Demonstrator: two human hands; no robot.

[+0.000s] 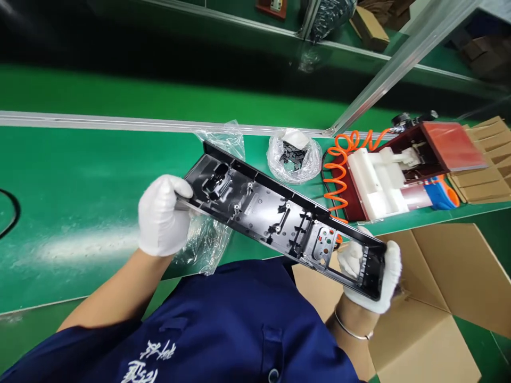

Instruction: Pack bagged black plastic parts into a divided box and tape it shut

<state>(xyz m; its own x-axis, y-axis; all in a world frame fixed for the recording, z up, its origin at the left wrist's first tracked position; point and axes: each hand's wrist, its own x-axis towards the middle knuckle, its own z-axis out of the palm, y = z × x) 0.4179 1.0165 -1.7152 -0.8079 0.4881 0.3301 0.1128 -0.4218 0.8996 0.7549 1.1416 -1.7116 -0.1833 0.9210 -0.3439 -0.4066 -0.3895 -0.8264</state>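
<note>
A long black plastic housing (259, 207) is held up in front of my chest, its ribbed inner side facing me. It slants down to the right. My left hand (164, 215), in a white glove, grips its left end with the thumb over the edge. My white-gloved right hand (389, 279) wraps round the right end, and some of its fingers show through the rectangular opening there. Several round holes sit beside that opening. Beneath the housing, a clear plastic bag (207, 242) lies on the green bench.
A clear bag of small black parts (294, 154) stands behind the housing. To the right are a coiled orange air hose (336, 183) and a red fixture with white blocks (375, 181). An open cardboard box (423, 340) is at lower right. A metal rail (120, 123) runs along the bench's back.
</note>
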